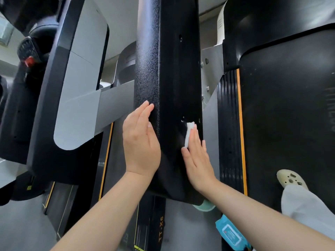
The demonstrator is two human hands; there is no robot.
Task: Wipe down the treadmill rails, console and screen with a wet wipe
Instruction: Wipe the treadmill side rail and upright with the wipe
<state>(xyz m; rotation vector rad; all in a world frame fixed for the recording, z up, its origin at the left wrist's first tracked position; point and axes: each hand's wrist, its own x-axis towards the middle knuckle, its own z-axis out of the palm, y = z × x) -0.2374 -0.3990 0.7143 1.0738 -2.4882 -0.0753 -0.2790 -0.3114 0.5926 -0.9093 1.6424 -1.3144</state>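
Observation:
A black textured treadmill upright [166,73] fills the middle of the view. My left hand [140,142] lies flat against its left face, fingers straight. My right hand [197,158] presses a folded white wet wipe [188,133] against the upright's right face with straight fingers; the wipe sticks out above my fingertips, just below a small hole. The treadmill belt [290,124] with an orange-edged side rail [233,127] runs on the right.
A neighbouring treadmill's grey and black console arm [79,87] with a red stop knob [30,61] stands on the left. A blue wet-wipe pack [232,232] lies on the floor at the bottom right. My foot in a cream clog [290,179] stands on the belt.

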